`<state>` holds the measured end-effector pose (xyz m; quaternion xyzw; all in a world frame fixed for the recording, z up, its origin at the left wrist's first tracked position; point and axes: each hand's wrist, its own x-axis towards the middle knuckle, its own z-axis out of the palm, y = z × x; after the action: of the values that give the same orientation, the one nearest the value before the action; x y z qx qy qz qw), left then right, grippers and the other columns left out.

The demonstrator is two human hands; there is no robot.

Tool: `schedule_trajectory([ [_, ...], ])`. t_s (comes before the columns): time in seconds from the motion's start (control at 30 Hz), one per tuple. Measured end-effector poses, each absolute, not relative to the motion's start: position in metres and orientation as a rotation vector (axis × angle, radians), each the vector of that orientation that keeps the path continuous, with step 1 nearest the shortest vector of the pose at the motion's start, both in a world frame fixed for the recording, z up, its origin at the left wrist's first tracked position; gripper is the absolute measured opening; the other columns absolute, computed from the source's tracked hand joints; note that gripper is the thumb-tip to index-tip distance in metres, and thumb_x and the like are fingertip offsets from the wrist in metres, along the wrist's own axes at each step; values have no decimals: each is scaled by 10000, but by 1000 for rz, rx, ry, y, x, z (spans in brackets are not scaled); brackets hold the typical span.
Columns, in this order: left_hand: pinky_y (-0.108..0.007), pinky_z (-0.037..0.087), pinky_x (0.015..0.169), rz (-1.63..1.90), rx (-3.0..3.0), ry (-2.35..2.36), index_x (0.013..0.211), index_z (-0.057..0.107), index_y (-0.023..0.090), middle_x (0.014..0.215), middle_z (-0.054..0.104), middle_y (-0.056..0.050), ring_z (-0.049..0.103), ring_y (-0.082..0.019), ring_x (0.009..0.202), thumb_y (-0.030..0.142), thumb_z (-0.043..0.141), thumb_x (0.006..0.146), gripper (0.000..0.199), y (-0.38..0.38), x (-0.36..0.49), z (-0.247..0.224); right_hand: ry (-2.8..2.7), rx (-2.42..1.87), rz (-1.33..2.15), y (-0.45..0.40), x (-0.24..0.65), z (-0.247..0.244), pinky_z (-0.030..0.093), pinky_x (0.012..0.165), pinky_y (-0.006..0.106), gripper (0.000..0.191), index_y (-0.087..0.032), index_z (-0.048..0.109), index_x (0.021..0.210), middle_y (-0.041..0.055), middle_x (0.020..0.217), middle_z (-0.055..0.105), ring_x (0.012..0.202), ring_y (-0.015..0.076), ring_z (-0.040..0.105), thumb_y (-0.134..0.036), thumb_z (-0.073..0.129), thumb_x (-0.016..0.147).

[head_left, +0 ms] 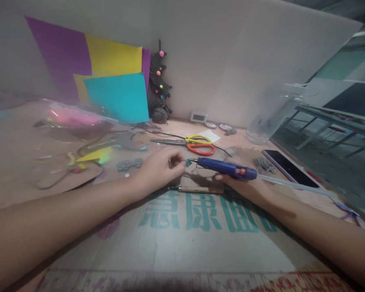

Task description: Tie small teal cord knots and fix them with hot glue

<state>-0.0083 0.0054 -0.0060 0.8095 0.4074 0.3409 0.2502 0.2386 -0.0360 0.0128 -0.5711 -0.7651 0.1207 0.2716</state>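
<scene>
My left hand pinches a tiny teal piece between thumb and fingertips, near the middle of the table. My right hand is wrapped round a blue glue gun, partly hidden behind it. The gun's metal nozzle points left and meets or nearly meets the teal piece. A long clear glue stick sticks out of the gun's back end. Below both hands lies a wooden-handled tool. Scissors with yellow and red handles rest just beyond them.
A dark phone and coiled cord lie at right, a clear plastic container behind. Coloured sheets and a decorated dark tree lean on the back wall. At left are a pink item in plastic and yellow scraps.
</scene>
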Motion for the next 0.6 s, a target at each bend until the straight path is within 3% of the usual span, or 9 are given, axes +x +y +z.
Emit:
schedule_trajectory([
  [0.6,-254,388,597,930,2196,1121,744,587,171,732,609,-5,541,-146,671,226,525,821,113,3,-10,-4,-2027,-1544,391,-37,235,16,416,524,267,235,-216,537,675,-15,624,561,582,150,544,-400,635,783],
])
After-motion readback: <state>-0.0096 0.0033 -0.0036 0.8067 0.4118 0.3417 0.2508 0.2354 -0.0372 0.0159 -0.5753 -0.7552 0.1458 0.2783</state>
